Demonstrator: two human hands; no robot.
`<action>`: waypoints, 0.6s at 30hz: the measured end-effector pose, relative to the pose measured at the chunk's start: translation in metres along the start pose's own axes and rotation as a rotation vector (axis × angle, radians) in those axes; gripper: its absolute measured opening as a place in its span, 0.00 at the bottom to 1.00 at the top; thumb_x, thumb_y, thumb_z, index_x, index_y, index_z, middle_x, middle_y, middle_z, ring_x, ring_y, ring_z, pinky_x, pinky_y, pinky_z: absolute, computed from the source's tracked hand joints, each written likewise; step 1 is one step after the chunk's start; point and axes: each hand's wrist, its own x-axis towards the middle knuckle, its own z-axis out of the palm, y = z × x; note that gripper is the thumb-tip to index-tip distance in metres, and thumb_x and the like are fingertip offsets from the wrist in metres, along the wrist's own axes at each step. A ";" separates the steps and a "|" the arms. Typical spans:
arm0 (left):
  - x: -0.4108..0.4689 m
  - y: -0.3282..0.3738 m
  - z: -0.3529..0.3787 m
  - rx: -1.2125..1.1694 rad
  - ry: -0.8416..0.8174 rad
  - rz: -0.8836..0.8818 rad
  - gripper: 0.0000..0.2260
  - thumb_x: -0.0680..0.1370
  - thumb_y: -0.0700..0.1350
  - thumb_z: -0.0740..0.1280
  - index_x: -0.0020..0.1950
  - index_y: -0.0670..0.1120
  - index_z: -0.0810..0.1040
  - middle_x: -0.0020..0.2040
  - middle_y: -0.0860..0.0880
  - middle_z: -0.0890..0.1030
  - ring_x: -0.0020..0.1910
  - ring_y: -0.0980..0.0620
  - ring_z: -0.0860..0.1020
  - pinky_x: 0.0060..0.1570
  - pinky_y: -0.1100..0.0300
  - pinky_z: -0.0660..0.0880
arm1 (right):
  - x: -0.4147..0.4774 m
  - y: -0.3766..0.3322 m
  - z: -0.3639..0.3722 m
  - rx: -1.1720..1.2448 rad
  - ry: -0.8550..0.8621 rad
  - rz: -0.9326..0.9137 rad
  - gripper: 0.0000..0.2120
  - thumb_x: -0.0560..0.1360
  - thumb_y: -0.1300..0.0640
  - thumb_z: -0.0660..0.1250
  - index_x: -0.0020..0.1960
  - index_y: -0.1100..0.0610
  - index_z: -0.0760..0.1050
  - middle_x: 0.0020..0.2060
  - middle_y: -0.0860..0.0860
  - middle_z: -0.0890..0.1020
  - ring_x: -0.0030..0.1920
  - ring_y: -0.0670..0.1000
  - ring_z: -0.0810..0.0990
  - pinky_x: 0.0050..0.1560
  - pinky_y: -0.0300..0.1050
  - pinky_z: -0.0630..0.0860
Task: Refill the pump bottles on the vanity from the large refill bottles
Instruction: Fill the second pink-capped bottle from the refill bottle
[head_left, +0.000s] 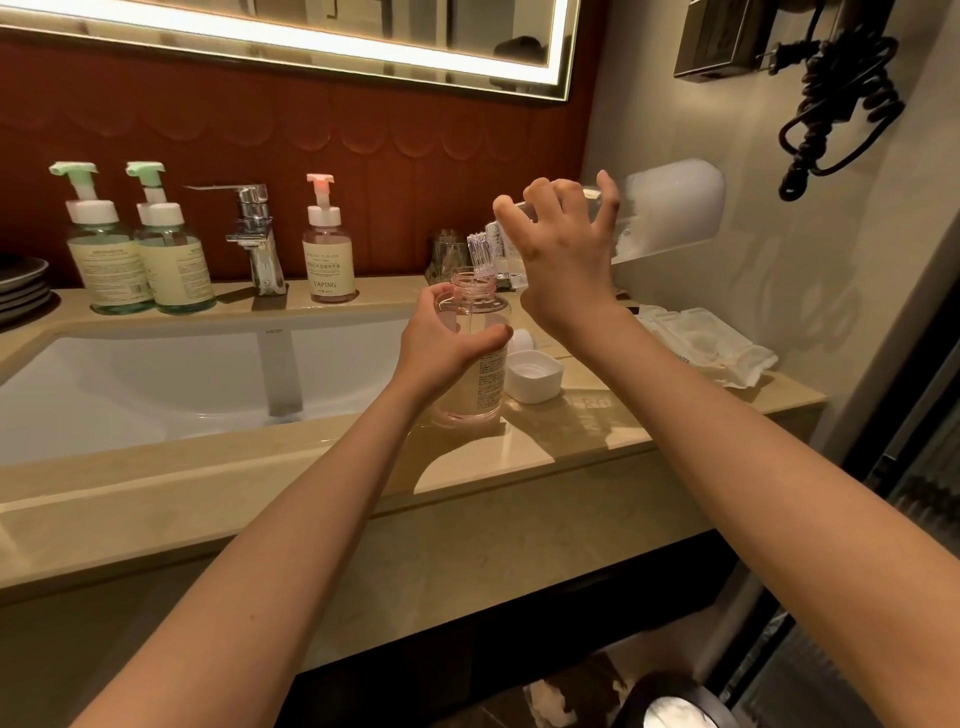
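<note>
The beige stone table (545, 457) runs across in front of you, with the white sink (156, 384) sunk into its left part. Your right hand (561, 244) is wrapped around the large clear refill bottle (670, 208), which is tipped nearly level with its neck pointing down and left, just above the open pump bottle (483, 306). That mouth is blurred, so you can't tell whether liquid is running. On the back ledge stand a green pump bottle (106, 260), a second green pump bottle (171, 260) touching it, the chrome faucet (254, 234) and a pink pump bottle (327, 260). Your left hand (447, 348) grips the open pump bottle, upright on the table beside the sink. A white cap (535, 376) lies just right of it.
</note>
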 end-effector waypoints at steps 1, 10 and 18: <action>0.000 0.000 -0.001 -0.002 0.001 0.001 0.36 0.69 0.49 0.75 0.72 0.46 0.61 0.70 0.46 0.69 0.65 0.48 0.69 0.55 0.61 0.67 | 0.001 0.000 0.001 -0.012 0.023 -0.002 0.30 0.61 0.71 0.68 0.62 0.56 0.73 0.58 0.59 0.75 0.61 0.62 0.72 0.68 0.64 0.55; -0.002 0.002 0.000 -0.005 -0.003 0.000 0.36 0.69 0.49 0.75 0.72 0.46 0.61 0.70 0.45 0.68 0.66 0.47 0.68 0.55 0.61 0.67 | 0.002 0.000 0.009 -0.020 0.136 -0.034 0.29 0.56 0.71 0.71 0.56 0.57 0.76 0.51 0.60 0.79 0.54 0.63 0.77 0.63 0.66 0.62; -0.001 0.002 -0.001 -0.004 -0.001 0.008 0.35 0.69 0.49 0.75 0.71 0.45 0.61 0.69 0.46 0.69 0.66 0.48 0.69 0.55 0.61 0.67 | 0.005 0.002 0.011 -0.077 0.234 -0.080 0.28 0.53 0.70 0.73 0.53 0.57 0.77 0.48 0.59 0.80 0.50 0.62 0.79 0.60 0.65 0.67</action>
